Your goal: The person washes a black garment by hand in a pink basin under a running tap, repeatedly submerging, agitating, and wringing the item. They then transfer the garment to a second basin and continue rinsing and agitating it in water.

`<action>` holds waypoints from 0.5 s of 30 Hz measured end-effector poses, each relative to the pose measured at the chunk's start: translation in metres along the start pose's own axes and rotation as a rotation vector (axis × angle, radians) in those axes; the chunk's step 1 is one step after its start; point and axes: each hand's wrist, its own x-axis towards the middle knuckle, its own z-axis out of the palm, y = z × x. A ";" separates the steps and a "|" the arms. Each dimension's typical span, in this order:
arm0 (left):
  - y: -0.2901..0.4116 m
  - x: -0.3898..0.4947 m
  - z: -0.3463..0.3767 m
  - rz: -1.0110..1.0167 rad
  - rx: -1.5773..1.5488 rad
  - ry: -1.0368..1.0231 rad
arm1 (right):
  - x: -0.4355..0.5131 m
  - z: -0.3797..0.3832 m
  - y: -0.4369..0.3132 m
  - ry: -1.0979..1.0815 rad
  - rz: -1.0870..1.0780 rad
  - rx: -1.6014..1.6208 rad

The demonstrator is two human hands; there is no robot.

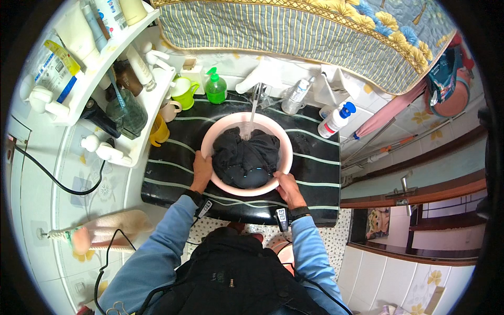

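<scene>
A pink plastic basin [287, 157] stands on the black counter, under a metal faucet [258, 91]. Water runs from the faucet into it. Inside lies a bundle of dark cloth [248, 153], partly in water. My left hand [202, 172] grips the basin's left rim, and my right hand [288, 188] grips its lower right rim. Both wrists wear black straps with small devices. How far the fingers reach under the rim is hidden.
A green pump bottle [216, 87], a lime-green cup [184, 93] and a yellow cup [159, 132] stand on the black counter [315, 157]. At its right is a white bottle with a blue cap [334, 122]. White shelves [136, 141] with toiletries rise at the left.
</scene>
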 end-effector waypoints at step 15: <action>-0.008 0.004 -0.001 0.002 -0.063 -0.045 | -0.001 -0.002 -0.002 -0.019 0.022 -0.022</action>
